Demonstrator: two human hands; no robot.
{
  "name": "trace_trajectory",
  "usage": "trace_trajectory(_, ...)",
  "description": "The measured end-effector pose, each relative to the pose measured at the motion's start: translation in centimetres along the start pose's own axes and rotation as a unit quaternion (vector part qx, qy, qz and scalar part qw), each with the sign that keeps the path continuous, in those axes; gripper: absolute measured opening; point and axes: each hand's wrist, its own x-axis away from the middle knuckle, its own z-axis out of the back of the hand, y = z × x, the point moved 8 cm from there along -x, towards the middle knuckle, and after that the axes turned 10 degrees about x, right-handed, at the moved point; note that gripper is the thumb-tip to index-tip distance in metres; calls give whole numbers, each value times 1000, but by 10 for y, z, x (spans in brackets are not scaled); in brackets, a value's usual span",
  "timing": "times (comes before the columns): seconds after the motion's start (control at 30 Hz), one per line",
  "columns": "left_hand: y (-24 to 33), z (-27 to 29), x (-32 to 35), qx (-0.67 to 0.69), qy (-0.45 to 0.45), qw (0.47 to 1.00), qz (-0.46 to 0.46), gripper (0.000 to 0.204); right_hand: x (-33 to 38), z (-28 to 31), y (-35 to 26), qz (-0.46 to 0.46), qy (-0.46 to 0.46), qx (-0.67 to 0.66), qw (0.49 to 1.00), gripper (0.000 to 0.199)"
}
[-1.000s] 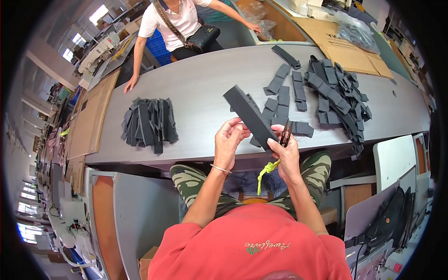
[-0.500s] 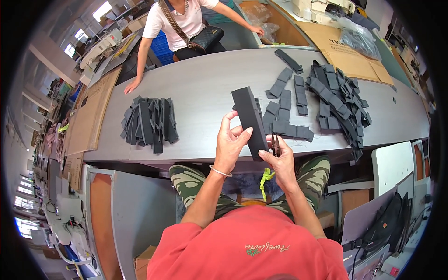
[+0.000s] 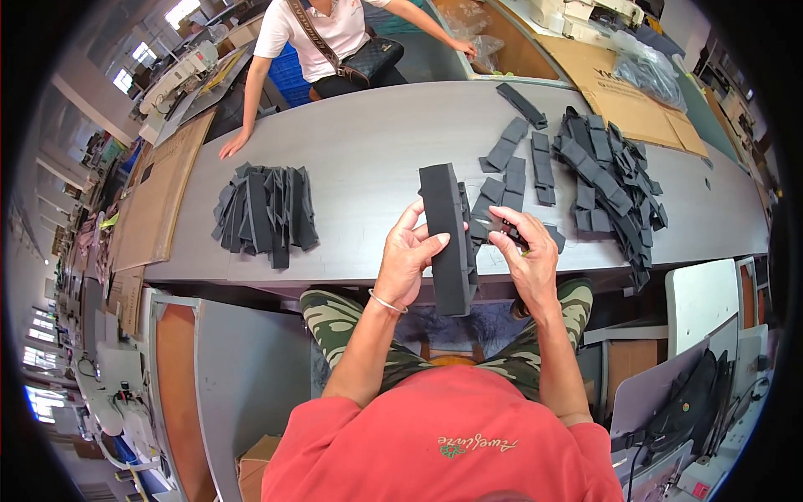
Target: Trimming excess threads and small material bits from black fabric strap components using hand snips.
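My left hand (image 3: pixel 406 259) grips a long dark grey padded strip (image 3: pixel 447 238) by its left edge and holds it nearly upright above the table's near edge. Against the strip's right side, my right hand (image 3: pixel 529 255) is closed around a small dark clipper (image 3: pixel 504 227). A second grey layer shows just behind the strip. Both hands are over my lap, in front of the grey table (image 3: pixel 376 142).
A neat stack of grey strips (image 3: pixel 266 209) lies to the left on the table and a big loose heap (image 3: pixel 611 180) to the right, with single strips (image 3: pixel 514 163) between them. Another person (image 3: pixel 326 33) sits across the table. Cardboard sheets (image 3: pixel 627 105) lie far right.
The strip has swung from a diagonal tilt to nearly upright and come closer to me. The yellow-green cord that hung below my right hand no longer shows.
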Motion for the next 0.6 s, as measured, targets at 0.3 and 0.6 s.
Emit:
trace_trajectory(0.3, -5, -6, 5, -58, -6, 998, -9, 74, -12, -7, -12, 69, 33, 72, 994, 28)
trace_trajectory(0.6, -16, 11, 6, -246, 12, 967, -58, 67, -23, -12, -34, 153, 77, 191, 967, 24)
